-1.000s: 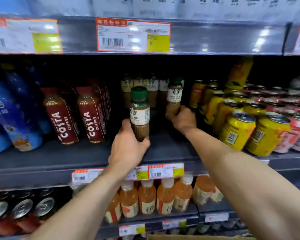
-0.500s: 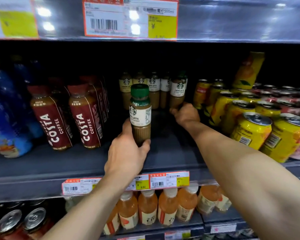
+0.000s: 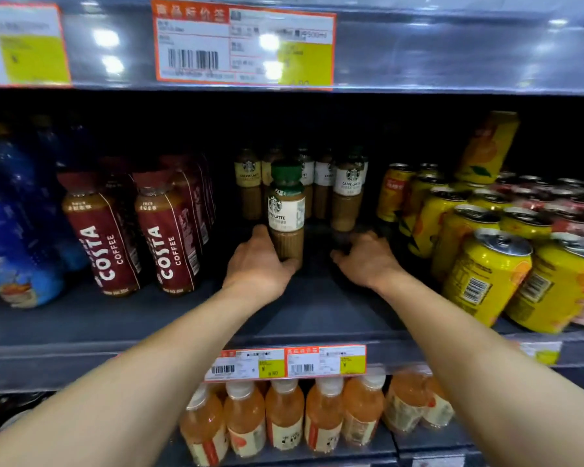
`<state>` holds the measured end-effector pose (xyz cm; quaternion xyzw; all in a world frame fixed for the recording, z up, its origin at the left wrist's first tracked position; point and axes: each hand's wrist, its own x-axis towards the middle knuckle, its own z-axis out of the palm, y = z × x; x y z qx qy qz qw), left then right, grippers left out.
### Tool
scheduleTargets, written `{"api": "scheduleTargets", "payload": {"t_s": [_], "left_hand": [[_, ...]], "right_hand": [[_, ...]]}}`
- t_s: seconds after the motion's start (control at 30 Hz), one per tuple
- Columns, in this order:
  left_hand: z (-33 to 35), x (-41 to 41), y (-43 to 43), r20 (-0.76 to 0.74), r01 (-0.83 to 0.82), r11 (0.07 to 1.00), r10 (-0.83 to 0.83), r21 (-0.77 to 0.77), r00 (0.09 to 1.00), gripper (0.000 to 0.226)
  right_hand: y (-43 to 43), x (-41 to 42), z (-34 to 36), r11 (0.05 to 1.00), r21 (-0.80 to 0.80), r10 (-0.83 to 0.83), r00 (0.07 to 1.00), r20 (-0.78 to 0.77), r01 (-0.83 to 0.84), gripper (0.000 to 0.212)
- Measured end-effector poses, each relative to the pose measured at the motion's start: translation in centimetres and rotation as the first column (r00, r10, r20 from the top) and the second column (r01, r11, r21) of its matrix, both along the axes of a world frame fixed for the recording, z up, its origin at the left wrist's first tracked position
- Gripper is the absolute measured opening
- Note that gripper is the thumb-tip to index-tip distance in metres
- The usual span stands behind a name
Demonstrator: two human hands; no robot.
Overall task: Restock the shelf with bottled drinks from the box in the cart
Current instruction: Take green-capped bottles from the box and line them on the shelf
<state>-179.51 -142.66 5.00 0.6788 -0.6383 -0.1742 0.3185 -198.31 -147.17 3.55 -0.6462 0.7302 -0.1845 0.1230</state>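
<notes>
Left hand (image 3: 260, 264) grips Starbucks latte bottle (image 3: 286, 214) near its base
Bottle upright on shelf (image 3: 317, 315) in front of the Starbucks row (image 3: 349, 190); right hand (image 3: 368, 261) just beside it, relaxed, holding nothing

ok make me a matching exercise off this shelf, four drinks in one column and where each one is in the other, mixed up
Drinks
1. green-capped latte bottle
2. Costa Coffee bottles
3. yellow cans
4. orange drink bottles

Places
A. lower shelf, under the price tags
B. right end of the middle shelf
C. gripped by the left hand
D. middle shelf, left of the gripped bottle

Pairs: 1-C, 2-D, 3-B, 4-A
</notes>
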Motion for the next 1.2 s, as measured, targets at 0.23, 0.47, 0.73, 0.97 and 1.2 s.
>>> {"api": "scheduleTargets", "payload": {"t_s": [0.23,0.47,0.73,0.97,1.2], "left_hand": [[-1.0,-3.3,-6.1,0.011,-0.061,0.995,0.062,-0.079,0.998,0.051],[-1.4,-5.6,-9.7,0.089,-0.135,0.984,0.145,-0.115,0.985,0.051],[-1.5,-5.9,-10.8,0.084,-0.159,0.98,0.169,-0.118,0.982,0.057],[-1.6,-5.8,-10.9,0.084,-0.136,0.983,0.147,-0.126,0.986,0.052],[-1.7,-5.9,-10.8,0.097,-0.134,0.98,0.149,-0.146,0.984,0.057]], "right_hand": [[0.5,0.6,-1.1,0.997,-0.077,0.009,0.993,-0.117,-0.018,0.052],[0.4,0.6,-1.2,0.996,-0.082,0.01,0.99,-0.14,-0.022,0.05],[0.5,0.8,-1.2,0.996,-0.089,0.008,0.989,-0.146,-0.021,0.049],[0.6,0.7,-1.1,0.996,-0.081,0.018,0.989,-0.145,-0.03,0.048],[0.5,0.6,-1.1,0.997,-0.075,0.022,0.988,-0.15,-0.034,0.05]]}}
